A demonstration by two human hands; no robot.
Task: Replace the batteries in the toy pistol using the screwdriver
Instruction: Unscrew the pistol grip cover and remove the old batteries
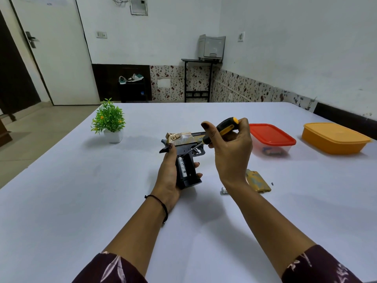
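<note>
My left hand (169,172) grips the black and gold toy pistol (184,148) by its handle, above the white table (81,201). The grip's battery bay is open, and one silver battery (182,166) lies in it beside an empty slot. My right hand (231,152) is shut on a black and yellow screwdriver (221,128), whose metal tip touches the top of the battery bay. The gold battery cover (258,180) lies on the table to the right of my right wrist. A loose battery (224,190) lies partly hidden by that wrist, and a tiny dark screw (272,183) sits right of the cover.
A small potted plant (109,121) stands at the left rear. A clear box with a red lid (270,137) and a yellow lidded box (334,137) sit at the right rear. The table's left edge runs diagonally above the tiled floor.
</note>
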